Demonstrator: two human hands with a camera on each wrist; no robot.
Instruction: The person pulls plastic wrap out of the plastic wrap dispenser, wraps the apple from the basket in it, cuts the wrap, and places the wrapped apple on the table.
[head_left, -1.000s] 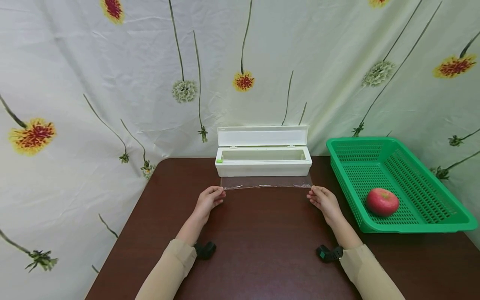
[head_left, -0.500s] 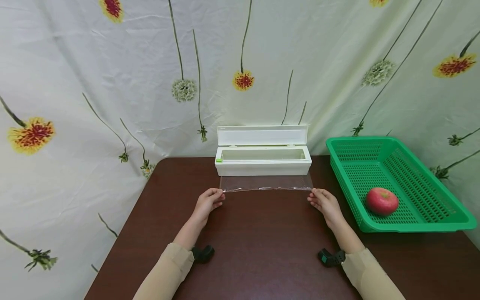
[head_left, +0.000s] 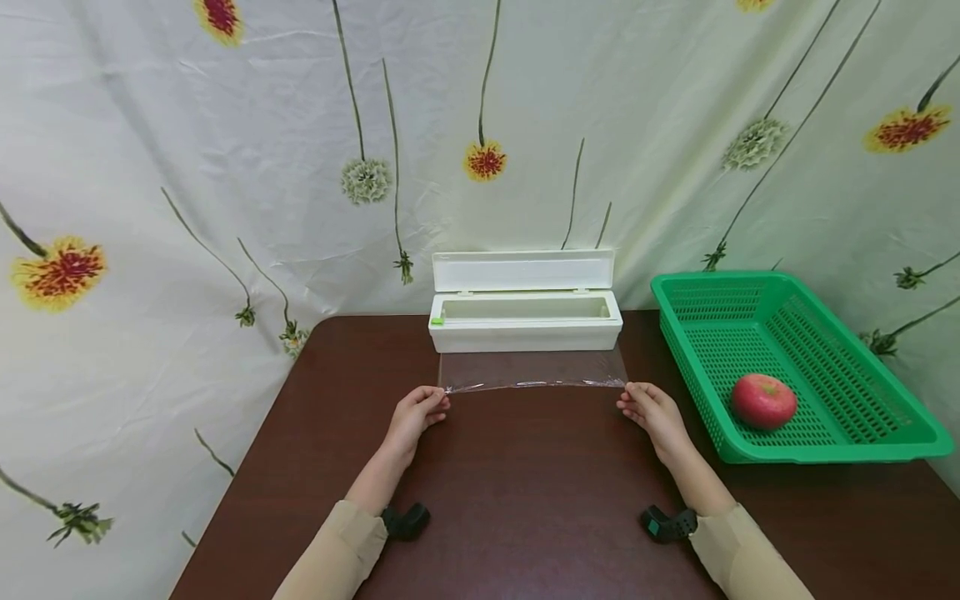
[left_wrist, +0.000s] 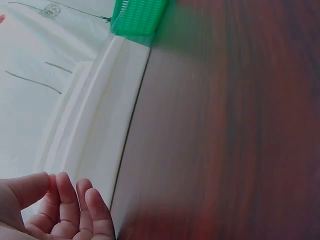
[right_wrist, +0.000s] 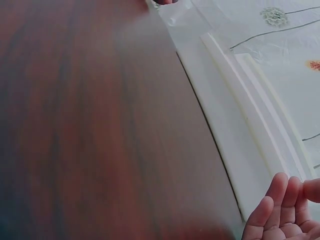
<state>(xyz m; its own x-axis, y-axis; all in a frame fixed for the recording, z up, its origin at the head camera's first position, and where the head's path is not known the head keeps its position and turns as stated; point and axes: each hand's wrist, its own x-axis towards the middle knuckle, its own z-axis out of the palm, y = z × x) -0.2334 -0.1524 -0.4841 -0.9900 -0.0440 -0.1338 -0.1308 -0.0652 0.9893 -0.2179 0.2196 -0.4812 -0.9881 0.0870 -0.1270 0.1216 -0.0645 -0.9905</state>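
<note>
A clear sheet of plastic wrap (head_left: 532,371) stretches out from the front of a white cling film dispenser box (head_left: 525,337), its front edge bunched and shiny. My left hand (head_left: 414,421) pinches the left corner of that edge between thumb and fingers. At the opposite corner, my right hand (head_left: 654,417) pinches the wrap the same way. The box lid (head_left: 523,271) stands raised at the back. In the left wrist view, thumb and index fingertips of the left hand (left_wrist: 65,210) meet beside the box; the right wrist view has the right hand (right_wrist: 285,210) likewise.
To the right stands a green plastic basket (head_left: 832,454) with a red apple (head_left: 764,402) in it. Both sit on a dark brown table (head_left: 540,500). A white flowered cloth (head_left: 300,125) hangs behind the table. Black bands (head_left: 667,525) circle both wrists.
Both hands have moved slightly toward the body, drawing a longer stretch of plastic wrap out from the box. Box, basket and apple have stayed put.
</note>
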